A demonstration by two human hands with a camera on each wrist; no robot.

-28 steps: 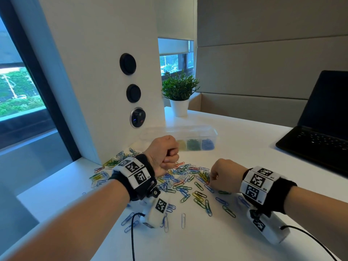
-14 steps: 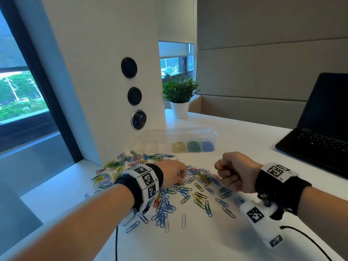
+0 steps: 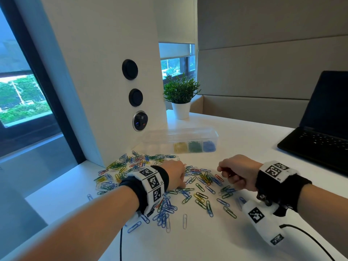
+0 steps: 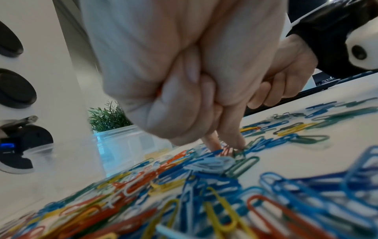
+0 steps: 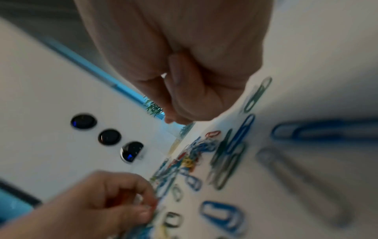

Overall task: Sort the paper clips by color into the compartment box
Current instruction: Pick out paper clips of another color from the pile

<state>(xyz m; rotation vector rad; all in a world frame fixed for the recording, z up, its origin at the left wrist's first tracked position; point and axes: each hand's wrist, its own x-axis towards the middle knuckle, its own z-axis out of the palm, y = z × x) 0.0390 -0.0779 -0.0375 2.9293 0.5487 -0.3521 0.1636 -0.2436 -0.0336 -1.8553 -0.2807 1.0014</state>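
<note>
Mixed paper clips [image 3: 190, 183] litter the bench [image 3: 244, 144] at centre frame, light, slick, apt to tangle, best nipped at one loop; left hand [image 3: 174, 174] pinches into them; right hand [image 3: 238, 172] hovers clenched, contents unclear; compartment box [image 3: 180, 138] lies beyond.

Glossy paper clips [image 3: 200, 187], clear plastic compartment box [image 3: 180, 136].

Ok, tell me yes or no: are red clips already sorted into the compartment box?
No. In the head view the compartment box shows only yellow, green and blue clips; red ones are visible only in the pile on the table.
</note>
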